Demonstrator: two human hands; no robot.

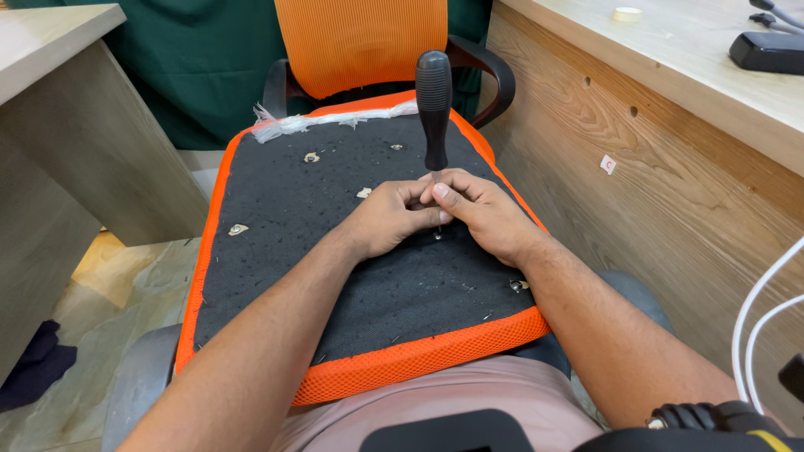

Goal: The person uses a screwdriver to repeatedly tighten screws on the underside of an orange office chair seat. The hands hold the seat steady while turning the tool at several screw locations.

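Note:
An orange seat cushion lies upside down across my lap, its black felt underside facing up. A screwdriver with a black handle stands upright on the felt. Both my hands meet at its thin shaft. My left hand pinches the shaft from the left, and my right hand grips it from the right. The tip sits at a small metal fitting just below my fingers. Several pale screw holes dot the felt.
An orange mesh office chair stands right behind the cushion. A wooden desk panel runs along the right, with white cables hanging near it. Another wooden desk stands at the left. A dark cloth lies on the floor.

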